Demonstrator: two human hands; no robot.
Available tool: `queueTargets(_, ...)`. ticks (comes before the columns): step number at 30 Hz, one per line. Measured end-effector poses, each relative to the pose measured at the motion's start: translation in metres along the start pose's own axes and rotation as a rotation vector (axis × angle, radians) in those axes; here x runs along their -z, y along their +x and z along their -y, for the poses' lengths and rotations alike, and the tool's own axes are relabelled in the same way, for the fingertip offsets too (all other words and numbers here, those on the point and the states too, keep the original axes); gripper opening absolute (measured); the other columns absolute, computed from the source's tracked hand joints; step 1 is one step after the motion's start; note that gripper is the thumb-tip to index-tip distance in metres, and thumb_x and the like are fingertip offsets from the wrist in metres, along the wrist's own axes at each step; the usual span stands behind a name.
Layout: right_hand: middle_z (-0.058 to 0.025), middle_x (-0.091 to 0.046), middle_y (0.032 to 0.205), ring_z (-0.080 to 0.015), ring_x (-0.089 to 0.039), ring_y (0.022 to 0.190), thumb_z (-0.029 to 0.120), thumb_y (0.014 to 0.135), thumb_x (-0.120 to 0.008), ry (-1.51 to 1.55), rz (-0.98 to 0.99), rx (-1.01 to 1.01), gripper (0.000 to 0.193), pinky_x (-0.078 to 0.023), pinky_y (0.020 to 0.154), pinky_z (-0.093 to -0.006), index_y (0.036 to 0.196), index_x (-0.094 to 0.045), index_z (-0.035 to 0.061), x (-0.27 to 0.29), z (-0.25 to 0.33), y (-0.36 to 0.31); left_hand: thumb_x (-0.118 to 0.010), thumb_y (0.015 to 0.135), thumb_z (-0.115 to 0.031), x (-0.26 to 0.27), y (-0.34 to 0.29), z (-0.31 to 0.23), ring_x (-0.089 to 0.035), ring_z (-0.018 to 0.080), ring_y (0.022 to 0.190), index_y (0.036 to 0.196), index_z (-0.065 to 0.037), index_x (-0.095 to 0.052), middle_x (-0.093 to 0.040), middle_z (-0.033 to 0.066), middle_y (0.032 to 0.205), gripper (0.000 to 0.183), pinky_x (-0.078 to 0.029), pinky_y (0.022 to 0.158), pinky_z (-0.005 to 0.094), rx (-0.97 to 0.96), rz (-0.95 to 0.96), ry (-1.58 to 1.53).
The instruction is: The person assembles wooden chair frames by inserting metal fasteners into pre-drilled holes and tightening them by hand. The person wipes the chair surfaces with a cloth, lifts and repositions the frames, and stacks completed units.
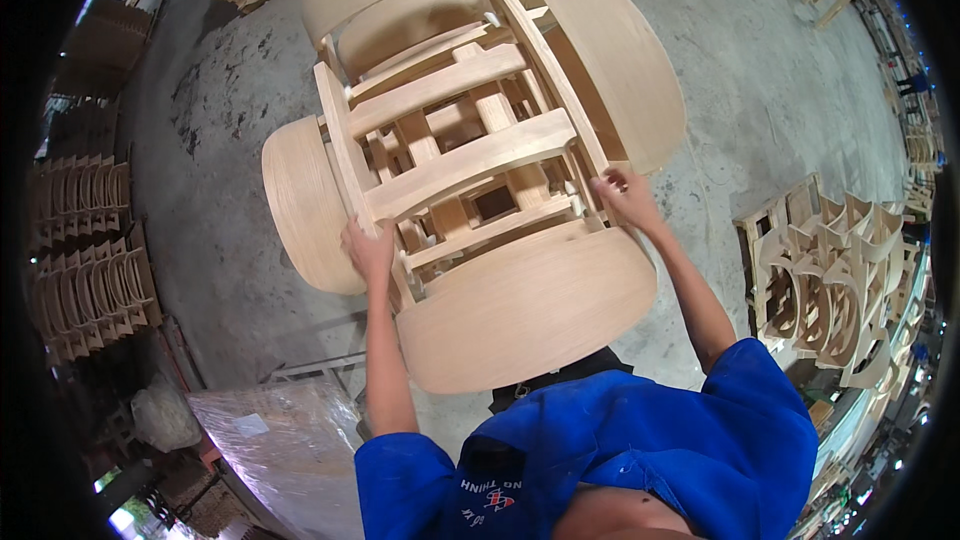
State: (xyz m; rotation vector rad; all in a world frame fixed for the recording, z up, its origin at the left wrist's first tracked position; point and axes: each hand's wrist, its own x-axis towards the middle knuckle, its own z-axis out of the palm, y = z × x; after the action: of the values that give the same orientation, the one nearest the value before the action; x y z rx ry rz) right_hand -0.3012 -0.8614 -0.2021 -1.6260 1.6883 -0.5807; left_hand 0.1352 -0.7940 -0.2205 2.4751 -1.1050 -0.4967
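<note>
The two hands are well apart, one on either side of a pale wooden frame (470, 165) that lies between them and stretches away from the person. The left hand (370, 252) is closed around the near part of the left side rail (346, 140), its thumb on the inner side and its fingers on the outer. The right hand (628, 200) is partly curled, its fingertips at the near end of the right side rail (553, 80); whether it grips or only touches cannot be told. Crossbars run between the rails, just beyond the hands. A broad curved panel (530, 310) sits on the near side, between the forearms and the frame; a second panel (305, 205) stands to the left, a third panel (625, 70) to the right. Concrete floor (230, 170) spreads around them.
</note>
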Motion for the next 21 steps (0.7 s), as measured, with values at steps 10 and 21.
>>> queueTargets(10,-0.0238,-0.066,0.091,-0.0321,-0.065,0.088,0.014,0.065,-0.066,0.106,0.218,-0.108,0.046,-0.050,0.081,-0.0389,0.106,-0.060,-0.0041,-0.051,-0.074,0.032,-0.073,0.062,-0.015,-0.020,-0.013,0.105,-0.066,0.0369,0.086,0.095,0.006,-0.063,-0.067,0.0223,0.089,0.041,-0.052,0.078,0.0408,0.246,0.227,-0.081)
queueTargets(21,-0.0197,-0.067,0.094,-0.0285,-0.065,0.086,0.017,0.068,-0.066,0.085,0.237,-0.163,0.047,-0.050,0.080,-0.0374,0.109,-0.060,-0.0030,-0.059,-0.070,0.046,-0.069,0.064,-0.009,-0.012,-0.008,0.100,-0.063,0.0225,0.065,0.081,0.008,-0.063,-0.066,0.0163,0.077,0.026,-0.049,0.059,0.0350,0.258,0.354,-0.359)
